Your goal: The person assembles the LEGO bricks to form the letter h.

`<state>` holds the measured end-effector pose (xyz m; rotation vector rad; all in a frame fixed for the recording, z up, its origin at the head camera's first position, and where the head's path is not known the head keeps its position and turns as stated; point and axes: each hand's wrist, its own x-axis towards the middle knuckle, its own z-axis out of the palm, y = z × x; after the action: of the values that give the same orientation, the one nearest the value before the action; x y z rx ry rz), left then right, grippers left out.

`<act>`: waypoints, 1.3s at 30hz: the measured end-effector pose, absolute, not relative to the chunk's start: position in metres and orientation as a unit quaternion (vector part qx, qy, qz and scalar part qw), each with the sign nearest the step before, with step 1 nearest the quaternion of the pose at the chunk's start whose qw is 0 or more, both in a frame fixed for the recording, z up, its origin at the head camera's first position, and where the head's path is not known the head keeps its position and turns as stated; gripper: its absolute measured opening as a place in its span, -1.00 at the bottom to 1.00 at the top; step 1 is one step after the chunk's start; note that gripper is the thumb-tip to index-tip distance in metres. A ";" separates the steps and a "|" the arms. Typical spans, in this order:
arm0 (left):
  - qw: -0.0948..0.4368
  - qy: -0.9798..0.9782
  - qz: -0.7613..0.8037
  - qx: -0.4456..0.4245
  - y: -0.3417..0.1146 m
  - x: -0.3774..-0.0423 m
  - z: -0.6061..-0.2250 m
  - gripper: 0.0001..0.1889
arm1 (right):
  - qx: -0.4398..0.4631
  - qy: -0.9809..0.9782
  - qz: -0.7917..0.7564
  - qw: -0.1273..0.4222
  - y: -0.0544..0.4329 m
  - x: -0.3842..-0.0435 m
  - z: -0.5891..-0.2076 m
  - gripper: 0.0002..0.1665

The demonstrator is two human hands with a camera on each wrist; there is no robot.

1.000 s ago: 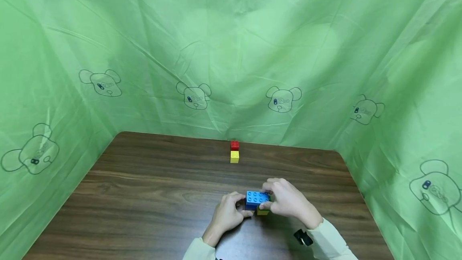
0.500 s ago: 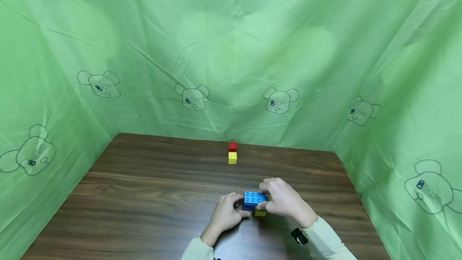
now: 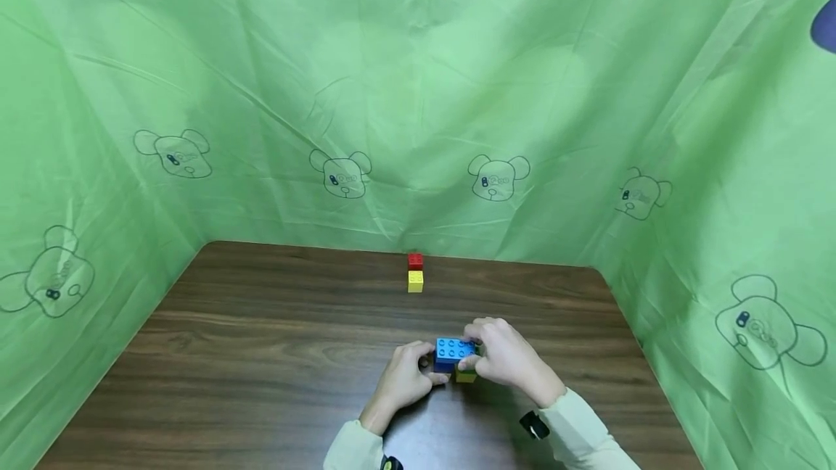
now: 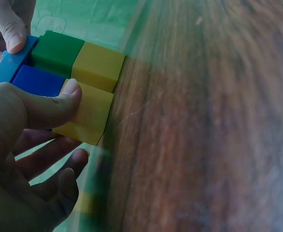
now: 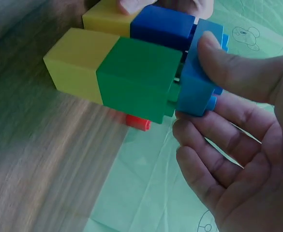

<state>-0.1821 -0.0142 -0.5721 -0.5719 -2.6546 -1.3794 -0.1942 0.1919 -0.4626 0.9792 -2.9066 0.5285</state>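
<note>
At the centre of our view, a light blue brick (image 3: 451, 348), two rows of studs facing up, lies across two short stacks on the desk (image 3: 261, 354). Its long axis runs left to right, bridging both. The left stack (image 4: 42, 79) is a dark blue block (image 5: 163, 24) over a yellow block (image 4: 92, 116); the right stack (image 5: 110, 67) is a green block (image 5: 140, 70) over another yellow block (image 5: 78, 55).

In the right wrist view, green studs show in a narrow gap beneath the brick — it does not sit flush there, and we judge that gap to be what the coming move turns on. The right hand (image 3: 508, 355) is nearer to it: its grip is narrow, pinching the brick's right end, thumb on the near side, fingers behind. The left hand (image 3: 400, 383) is lower, on the opposite side — its grip holds the left stack, thumb across the dark blue and yellow.

Farther off, well apart from both hands, a third yellow block (image 3: 415, 282) stands just in front of a red block (image 3: 415, 261), near the green cloth (image 3: 418, 93).
</note>
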 end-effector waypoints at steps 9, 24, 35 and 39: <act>0.033 -0.876 -0.449 -0.175 -0.017 -0.180 -0.574 -0.61 | 0.303 -0.940 0.157 -0.004 0.186 -0.191 -0.465 -0.62; 0.047 -0.880 -0.430 -0.195 -0.015 -0.184 -0.569 -0.65 | 0.332 -0.935 0.122 -0.034 0.189 -0.194 -0.452 -0.57; 0.044 -0.883 -0.426 -0.192 -0.015 -0.186 -0.566 -0.64 | 0.329 -0.937 0.113 -0.025 0.186 -0.197 -0.451 -0.34; 0.046 -0.882 -0.429 -0.191 -0.015 -0.185 -0.566 -0.64 | 0.362 -0.924 0.124 0.019 0.183 -0.199 -0.451 -0.37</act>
<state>-0.1854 -0.0153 -0.5664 -0.5832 -2.6910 -1.3102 -0.1986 0.1826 -0.4509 1.1235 -2.8682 0.3851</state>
